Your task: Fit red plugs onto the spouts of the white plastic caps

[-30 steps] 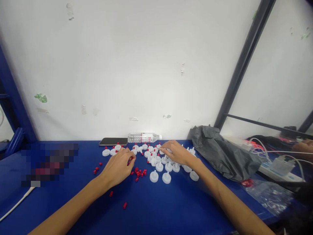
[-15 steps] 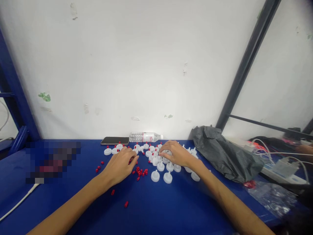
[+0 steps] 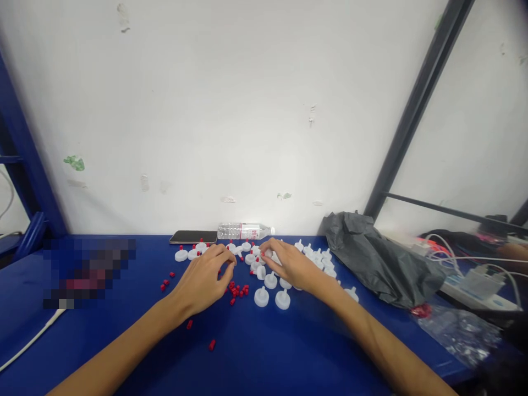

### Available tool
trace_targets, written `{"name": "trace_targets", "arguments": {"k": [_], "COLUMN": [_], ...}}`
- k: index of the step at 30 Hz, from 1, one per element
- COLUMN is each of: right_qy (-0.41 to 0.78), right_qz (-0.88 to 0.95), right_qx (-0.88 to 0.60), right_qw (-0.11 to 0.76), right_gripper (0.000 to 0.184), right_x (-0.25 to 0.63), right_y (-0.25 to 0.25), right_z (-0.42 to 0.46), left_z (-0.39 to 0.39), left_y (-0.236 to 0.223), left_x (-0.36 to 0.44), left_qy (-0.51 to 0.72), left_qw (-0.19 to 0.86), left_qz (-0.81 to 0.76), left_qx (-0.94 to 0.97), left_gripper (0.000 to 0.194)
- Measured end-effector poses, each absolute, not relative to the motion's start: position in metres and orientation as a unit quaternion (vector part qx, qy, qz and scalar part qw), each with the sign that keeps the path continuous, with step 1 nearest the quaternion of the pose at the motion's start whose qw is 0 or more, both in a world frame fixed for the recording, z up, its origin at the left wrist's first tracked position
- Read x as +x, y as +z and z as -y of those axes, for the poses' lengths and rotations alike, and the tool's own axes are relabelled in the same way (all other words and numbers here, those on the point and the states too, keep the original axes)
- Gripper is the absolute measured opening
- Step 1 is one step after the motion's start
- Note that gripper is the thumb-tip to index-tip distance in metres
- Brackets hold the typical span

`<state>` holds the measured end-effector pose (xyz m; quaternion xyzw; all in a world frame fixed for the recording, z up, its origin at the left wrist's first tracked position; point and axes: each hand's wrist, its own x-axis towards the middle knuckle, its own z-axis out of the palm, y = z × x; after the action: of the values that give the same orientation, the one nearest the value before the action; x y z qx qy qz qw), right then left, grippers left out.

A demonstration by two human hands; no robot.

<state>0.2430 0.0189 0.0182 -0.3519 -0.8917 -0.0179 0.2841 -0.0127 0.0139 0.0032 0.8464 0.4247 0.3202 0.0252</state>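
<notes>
Over the blue table my left hand [image 3: 206,276] is closed, its thumb and fingers curled together. What it holds, if anything, is hidden. Loose small red caps [image 3: 234,290] lie just right of its thumb. My right hand [image 3: 291,265] reaches into a cluster of white spouted lids [image 3: 270,280], fingers bent and thumb tip close to the index finger. A red tip and white plastic show by those fingertips, but I cannot tell whether they are gripped. Several lids at the back left, such as the white lid [image 3: 201,247], wear red caps on their spouts; those on the right have bare spouts.
A phone [image 3: 193,237] and a clear water bottle [image 3: 243,231] lie along the wall. On the right are a dark plastic bag [image 3: 371,258], a clear bag [image 3: 457,330] and a power strip [image 3: 487,297] with cables. Two red caps lie near the front, including a red cap [image 3: 212,345].
My right hand has shifted slightly left, uncovering more white lids on its right. My left hand stays nearly in place, with its thumb and fingers moved a little.
</notes>
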Motion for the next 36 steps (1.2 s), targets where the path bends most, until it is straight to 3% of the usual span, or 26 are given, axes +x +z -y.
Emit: {"name": "trace_targets", "arguments": {"k": [4, 10, 16, 20, 28, 33, 36], "right_qy": [-0.056, -0.083, -0.073, -0.054, -0.129, -0.089, -0.035], "right_qz": [0.905, 0.905, 0.886, 0.876, 0.899, 0.904, 0.906], "right_qx": [-0.304, -0.289, -0.283, -0.296, -0.322, -0.316, -0.290], "right_qw": [0.293, 0.300, 0.359, 0.377, 0.266, 0.274, 0.305], "right_gripper": [0.029, 0.016, 0.011, 0.008, 0.020, 0.027, 0.031], "right_x": [0.226, 0.217, 0.212, 0.207, 0.207, 0.210, 0.211], "right_y": [0.016, 0.019, 0.017, 0.015, 0.021, 0.018, 0.020], "right_z": [-0.009, 0.002, 0.006, 0.008, 0.009, 0.004, 0.001], "left_z": [-0.004, 0.004, 0.004, 0.003, -0.001, 0.007, 0.009], "left_y": [0.007, 0.008, 0.001, -0.002, 0.002, 0.011, 0.013], "left_x": [-0.007, -0.003, 0.000, 0.003, -0.001, 0.005, 0.010], "left_qy": [0.308, 0.318, 0.306, 0.320, 0.317, 0.321, 0.342], "left_qw": [0.012, -0.003, 0.000, -0.001, -0.083, -0.047, 0.034], "left_qz": [-0.399, -0.362, -0.361, -0.337, -0.369, -0.354, -0.362], "left_qx": [0.864, 0.876, 0.881, 0.886, 0.870, 0.877, 0.866], "left_gripper": [0.020, 0.023, 0.035, 0.019, 0.016, 0.020, 0.032]}}
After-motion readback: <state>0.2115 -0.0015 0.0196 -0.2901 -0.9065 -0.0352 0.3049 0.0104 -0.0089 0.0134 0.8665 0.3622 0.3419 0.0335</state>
